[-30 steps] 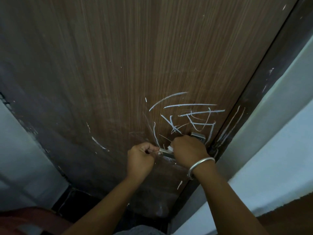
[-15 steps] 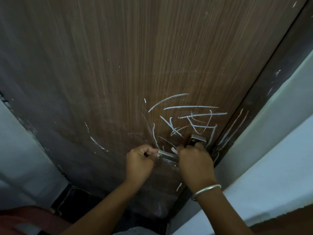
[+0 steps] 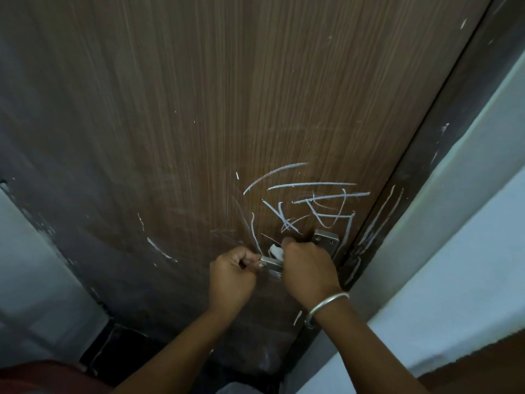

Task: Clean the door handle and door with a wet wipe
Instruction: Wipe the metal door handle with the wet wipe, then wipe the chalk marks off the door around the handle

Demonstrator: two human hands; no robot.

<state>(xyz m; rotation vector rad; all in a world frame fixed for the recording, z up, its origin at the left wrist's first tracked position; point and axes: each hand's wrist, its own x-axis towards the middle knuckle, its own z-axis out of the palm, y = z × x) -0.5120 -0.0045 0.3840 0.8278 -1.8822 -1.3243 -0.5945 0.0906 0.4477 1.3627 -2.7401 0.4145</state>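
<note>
A brown wood-grain door (image 3: 255,109) fills the head view, with white chalk scribbles (image 3: 309,206) above its metal lever handle (image 3: 271,264). My left hand (image 3: 231,275) is closed around the free end of the lever. My right hand (image 3: 308,270) is wrapped over the lever near its mounting plate (image 3: 326,240), gripping a white wet wipe (image 3: 276,251) that peeks out at the thumb side. The middle of the lever is hidden under my right hand.
A dark door frame (image 3: 443,155) with chalk lines runs up the right side, next to a pale wall (image 3: 468,251). A pale wall (image 3: 31,265) stands at the left. Dark floor (image 3: 119,348) shows below the door.
My right hand has slid along the lever with the wipe, away from the plate and back toward it, so more of the plate shows. The left hand has kept its hold.
</note>
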